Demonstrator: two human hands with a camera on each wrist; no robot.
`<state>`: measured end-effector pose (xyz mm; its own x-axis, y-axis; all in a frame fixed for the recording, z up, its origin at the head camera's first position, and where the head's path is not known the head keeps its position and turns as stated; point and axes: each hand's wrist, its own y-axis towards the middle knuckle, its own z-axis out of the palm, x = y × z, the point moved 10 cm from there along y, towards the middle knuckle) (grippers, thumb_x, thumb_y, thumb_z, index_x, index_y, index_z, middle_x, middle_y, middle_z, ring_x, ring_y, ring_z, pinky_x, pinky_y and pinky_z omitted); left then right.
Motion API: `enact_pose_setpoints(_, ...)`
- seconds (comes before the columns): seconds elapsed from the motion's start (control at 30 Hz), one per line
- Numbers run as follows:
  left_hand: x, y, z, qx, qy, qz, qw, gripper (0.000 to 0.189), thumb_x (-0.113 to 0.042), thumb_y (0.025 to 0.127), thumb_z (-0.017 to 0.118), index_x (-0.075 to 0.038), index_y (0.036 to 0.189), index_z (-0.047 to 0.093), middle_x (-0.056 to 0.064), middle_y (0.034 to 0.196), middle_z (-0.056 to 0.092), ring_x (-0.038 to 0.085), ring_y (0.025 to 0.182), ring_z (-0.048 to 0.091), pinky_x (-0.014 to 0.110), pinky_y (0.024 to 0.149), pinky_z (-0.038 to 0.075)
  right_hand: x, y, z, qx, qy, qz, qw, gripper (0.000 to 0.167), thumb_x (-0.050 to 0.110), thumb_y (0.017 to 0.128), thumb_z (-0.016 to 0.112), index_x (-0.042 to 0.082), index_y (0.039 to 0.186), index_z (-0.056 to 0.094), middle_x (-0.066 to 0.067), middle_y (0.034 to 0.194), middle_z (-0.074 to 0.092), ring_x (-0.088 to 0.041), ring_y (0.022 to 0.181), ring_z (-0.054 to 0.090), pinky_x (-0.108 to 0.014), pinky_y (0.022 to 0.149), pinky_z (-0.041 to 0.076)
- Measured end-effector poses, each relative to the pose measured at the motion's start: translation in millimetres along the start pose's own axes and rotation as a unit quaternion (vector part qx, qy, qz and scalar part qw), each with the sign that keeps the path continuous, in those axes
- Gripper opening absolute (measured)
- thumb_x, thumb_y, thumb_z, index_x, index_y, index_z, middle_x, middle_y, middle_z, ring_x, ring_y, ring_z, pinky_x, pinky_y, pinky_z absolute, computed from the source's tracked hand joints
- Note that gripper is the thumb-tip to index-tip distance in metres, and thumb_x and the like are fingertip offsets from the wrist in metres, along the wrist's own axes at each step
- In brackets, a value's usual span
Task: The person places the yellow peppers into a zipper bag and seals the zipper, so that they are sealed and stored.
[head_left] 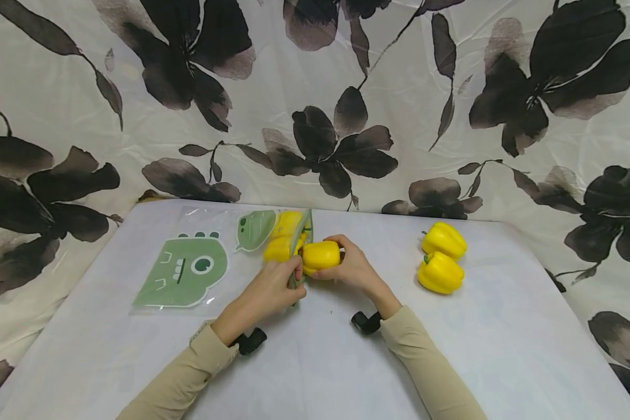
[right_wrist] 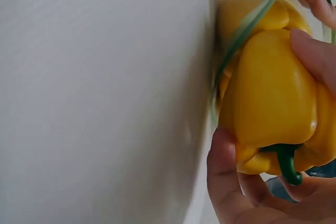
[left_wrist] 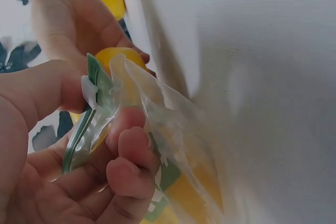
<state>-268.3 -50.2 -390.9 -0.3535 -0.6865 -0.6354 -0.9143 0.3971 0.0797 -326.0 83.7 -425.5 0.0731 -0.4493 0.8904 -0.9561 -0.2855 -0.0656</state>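
My right hand [head_left: 356,267] grips a yellow bell pepper [head_left: 320,256] at the mouth of a clear zip bag [head_left: 255,230] with a green print. In the right wrist view, thumb and fingers curl around the held bell pepper [right_wrist: 275,93], its green stem towards the palm. My left hand [head_left: 273,286] pinches the green-edged opening of the bag, and the left wrist view shows the green zip strip [left_wrist: 97,80] beside the thumb. Yellow bell peppers [head_left: 279,247] lie inside the bag, partly hidden by its film and print.
To the right lie two loose yellow bell peppers [head_left: 443,239], one in front of the other. A flat clear bag [head_left: 189,271] with a green cartoon creature rests left of the hands. Behind the white table [head_left: 325,361] hangs a floral cloth [head_left: 420,116].
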Motion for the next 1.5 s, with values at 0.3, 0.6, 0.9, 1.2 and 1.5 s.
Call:
enact_pose_setpoints(0.3,0.3,0.8,2.0,0.005,-0.01,0.022,0.9997,0.021,-0.004,0.078,0.069,-0.011,0.086,0.052,-0.003,0.06,0.048,0.009,0.05,0.045,0.022,0.047,0.037,13.9,9.3,10.2,0.004,-0.072,-0.039,0.9967,0.074,0.021,0.067,0.09,0.004,0.129,0.054,-0.01,0.118,0.06,-0.025,0.1,0.056,-0.04,0.087,0.049)
enact_pose_setpoints(0.6,0.4,0.7,2.9,0.004,-0.01,0.019,0.9998,0.021,-0.002,0.078,0.069,-0.01,0.088,0.052,-0.002,0.061,0.047,0.009,0.051,0.044,0.022,0.048,0.035,10.2,6.3,20.3,0.022,-0.073,-0.039,0.9963,0.076,0.022,0.068,0.09,0.004,0.132,0.053,-0.012,0.119,0.058,-0.026,0.101,0.054,-0.039,0.087,0.047)
enact_pose_setpoints(0.9,0.6,-0.2,1.7,0.005,-0.016,0.012,0.9998,0.02,-0.002,0.079,0.068,-0.01,0.087,0.051,-0.003,0.059,0.046,0.01,0.05,0.044,0.022,0.048,0.035,-6.0,4.8,21.9,0.101,0.071,-0.013,0.9922,0.07,0.009,0.077,0.077,0.003,0.14,0.047,-0.013,0.13,0.057,-0.028,0.111,0.058,-0.04,0.097,0.045)
enact_pose_setpoints(1.2,-2.0,1.2,4.1,0.021,-0.01,0.027,0.9994,0.021,-0.002,0.079,0.071,-0.009,0.089,0.054,-0.002,0.064,0.051,0.009,0.052,0.045,0.021,0.048,0.037,0.3,4.8,29.4,0.05,0.006,-0.03,0.9983,0.07,0.015,0.075,0.086,0.009,0.135,0.048,-0.012,0.12,0.058,-0.026,0.104,0.057,-0.04,0.091,0.048)
enact_pose_setpoints(1.5,-4.2,0.5,2.4,0.02,-0.002,0.035,0.9992,0.021,-0.003,0.079,0.069,-0.01,0.088,0.052,-0.003,0.061,0.048,0.008,0.05,0.044,0.021,0.048,0.036,6.2,5.7,39.1,0.1,-0.03,-0.051,0.9932,0.074,0.02,0.084,0.078,0.009,0.147,0.042,-0.013,0.113,0.059,-0.026,0.102,0.055,-0.036,0.089,0.045)
